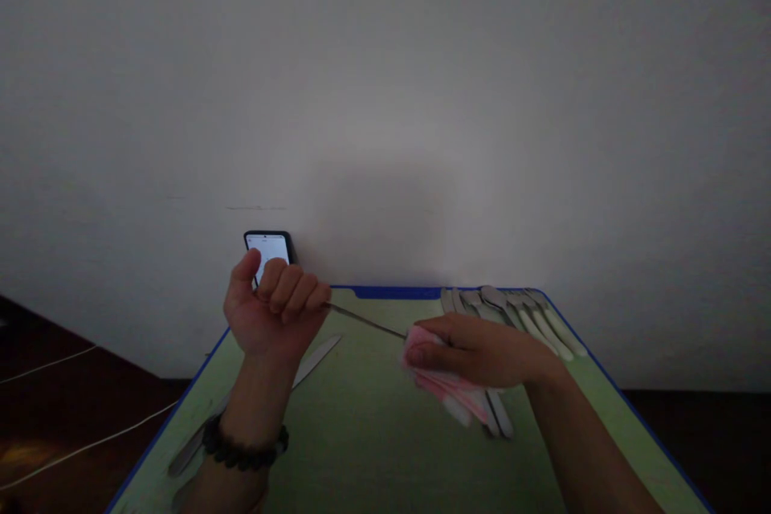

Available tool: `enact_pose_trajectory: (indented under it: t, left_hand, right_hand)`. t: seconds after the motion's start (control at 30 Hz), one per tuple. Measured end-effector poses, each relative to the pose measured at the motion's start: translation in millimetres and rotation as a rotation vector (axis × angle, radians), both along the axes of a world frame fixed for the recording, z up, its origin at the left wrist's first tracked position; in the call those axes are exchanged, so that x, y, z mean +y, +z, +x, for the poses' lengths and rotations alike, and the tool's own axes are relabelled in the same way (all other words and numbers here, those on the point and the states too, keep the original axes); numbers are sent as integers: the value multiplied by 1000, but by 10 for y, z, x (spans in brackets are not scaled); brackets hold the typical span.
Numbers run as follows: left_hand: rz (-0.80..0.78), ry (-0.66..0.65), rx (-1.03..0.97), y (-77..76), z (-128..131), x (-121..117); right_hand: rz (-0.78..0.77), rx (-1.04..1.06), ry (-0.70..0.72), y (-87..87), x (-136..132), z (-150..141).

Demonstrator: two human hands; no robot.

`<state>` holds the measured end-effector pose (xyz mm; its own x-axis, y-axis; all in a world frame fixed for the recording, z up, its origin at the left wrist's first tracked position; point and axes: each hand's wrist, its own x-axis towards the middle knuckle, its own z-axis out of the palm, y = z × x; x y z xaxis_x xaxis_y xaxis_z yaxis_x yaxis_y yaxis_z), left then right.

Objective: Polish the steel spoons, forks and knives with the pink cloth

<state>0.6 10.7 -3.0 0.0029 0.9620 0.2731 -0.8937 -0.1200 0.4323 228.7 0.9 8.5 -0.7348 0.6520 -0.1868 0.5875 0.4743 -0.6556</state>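
Observation:
My left hand (282,301) is closed in a fist, palm side up, around one end of a thin metal piece of cutlery (365,320). Seen edge-on, its kind does not show clearly. Its other end disappears into a pink and white cloth (446,393), which my right hand (467,349) pinches around it. Below the left wrist, a table knife (317,360) lies on the green tabletop, partly covered by the forearm. Handles of cutlery (499,415) stick out from under the cloth and right hand.
Several forks, spoons and knives (524,307) lie in a row at the table's back right, partly behind my right hand. A lit phone (271,247) leans on the wall behind my left hand. The green table (361,450) has a blue edge against the wall (385,96).

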Motion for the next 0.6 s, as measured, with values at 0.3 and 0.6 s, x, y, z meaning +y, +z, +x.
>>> enact_pose_trajectory:
  t: [0.3,0.6]
  left_hand:
    - [-116,36,16,-26,197,13]
    - [-19,-97,62,34,307,-90]
  right_hand:
    - [149,-143,-190,28,-127,-140]
    - [116,43,-121,-95,-67,-354]
